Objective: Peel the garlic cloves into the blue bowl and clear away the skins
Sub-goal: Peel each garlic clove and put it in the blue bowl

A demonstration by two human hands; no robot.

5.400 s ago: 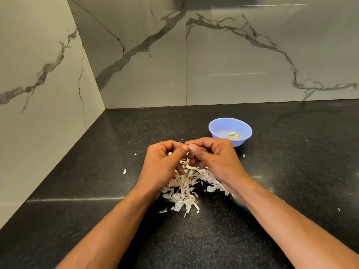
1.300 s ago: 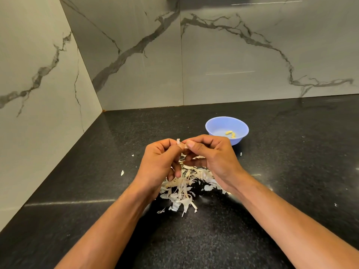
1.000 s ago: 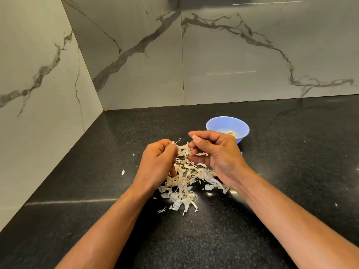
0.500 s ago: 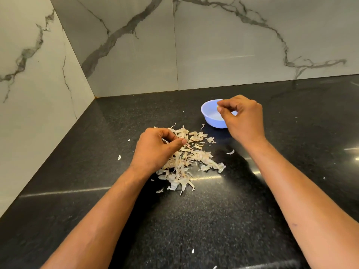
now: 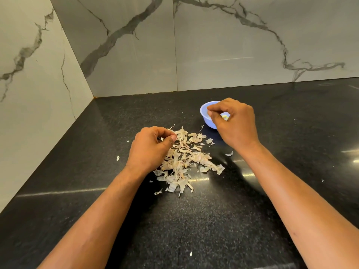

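My right hand [image 5: 236, 123] hovers over the small blue bowl [image 5: 204, 115] at the middle right, hiding most of it. Its fingers are curled, thumb and forefinger tips slightly apart, with nothing visible between them. A yellowish peeled garlic clove [image 5: 225, 117] shows in the bowl under the hand. A pile of papery garlic skins [image 5: 187, 157] lies on the black counter. My left hand [image 5: 150, 150] rests at the pile's left edge, fingers curled, thumb tip against the forefinger; I see nothing pinched there.
The black speckled counter [image 5: 194, 220] meets marble walls at the back and left, forming a corner. Stray skin bits lie apart from the pile: one [image 5: 229, 153] near my right wrist, one [image 5: 117, 158] left of my left hand, one [image 5: 191, 253] near the front.
Both hands were together above the pile, working a clove. My right hand then carried it right to the bowl, while my left hand dropped to the skins. The view tilted down.
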